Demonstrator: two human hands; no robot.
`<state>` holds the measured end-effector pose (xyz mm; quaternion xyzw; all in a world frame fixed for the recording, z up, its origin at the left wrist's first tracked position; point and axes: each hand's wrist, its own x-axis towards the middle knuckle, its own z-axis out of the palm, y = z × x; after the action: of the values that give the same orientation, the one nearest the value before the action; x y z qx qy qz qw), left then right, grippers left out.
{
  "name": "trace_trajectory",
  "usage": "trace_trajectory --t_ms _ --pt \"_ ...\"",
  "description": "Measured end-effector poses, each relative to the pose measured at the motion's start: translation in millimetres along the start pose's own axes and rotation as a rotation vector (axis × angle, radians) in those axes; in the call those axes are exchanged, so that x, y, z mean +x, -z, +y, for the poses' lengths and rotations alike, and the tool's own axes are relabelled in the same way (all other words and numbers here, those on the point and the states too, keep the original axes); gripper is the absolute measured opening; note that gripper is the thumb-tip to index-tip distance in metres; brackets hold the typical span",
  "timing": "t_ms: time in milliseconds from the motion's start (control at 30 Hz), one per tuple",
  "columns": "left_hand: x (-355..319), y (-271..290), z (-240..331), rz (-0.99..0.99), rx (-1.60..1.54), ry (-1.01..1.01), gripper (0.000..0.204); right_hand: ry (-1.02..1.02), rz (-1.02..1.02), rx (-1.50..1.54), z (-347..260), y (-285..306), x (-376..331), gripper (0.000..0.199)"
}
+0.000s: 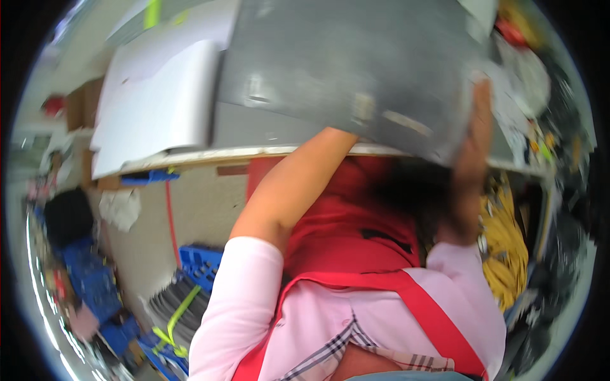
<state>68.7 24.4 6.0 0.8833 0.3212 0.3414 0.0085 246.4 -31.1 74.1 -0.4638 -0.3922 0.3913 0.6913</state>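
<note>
A large dark grey sheet (343, 63), stiff-looking and scuffed, is tilted over the table, its near right corner smeared by motion. Pale patches mark its near part. My left forearm reaches up to its near edge, and the hand itself is hidden behind the sheet. My right hand (480, 105) is at the sheet's right edge, blurred, with its fingers pointing away from me along that edge; it appears to hold the sheet there. Beneath lies another grey sheet (254, 130) on the table. White paper sheets (149, 108) with a curled right edge lie to the left.
The pale table edge (248, 153) runs across in front of me. Stacked dark sheets with a yellow-green strap (181, 311) and blue crates (92, 279) stand low at the left. Yellow cloth (505, 247) hangs at the right, near black plastic bags (565, 241).
</note>
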Motion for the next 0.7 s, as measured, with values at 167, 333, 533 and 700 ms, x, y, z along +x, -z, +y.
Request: trace_trajectory --t_ms 167,333,533,700 --pt "-10.2 117.1 -168.1 0.302 0.151 0.424 0.019 -0.08 0.06 0.121 -21.8 25.2 -1.0 0.044" --pt "-114.9 299.2 -300.2 0.846 -0.291 0.853 0.025 -0.241 -0.044 0.249 -6.2 15.7 -2.9 0.045" --pt "-301.9 388.3 -349.7 0.987 -0.149 1.324 0.027 -0.304 -0.057 0.091 34.0 12.1 4.7 0.037" --pt "-356.2 355.0 -354.4 1.044 -0.381 1.553 0.031 -0.3 -0.166 -0.076 41.8 1.4 10.3 0.034"
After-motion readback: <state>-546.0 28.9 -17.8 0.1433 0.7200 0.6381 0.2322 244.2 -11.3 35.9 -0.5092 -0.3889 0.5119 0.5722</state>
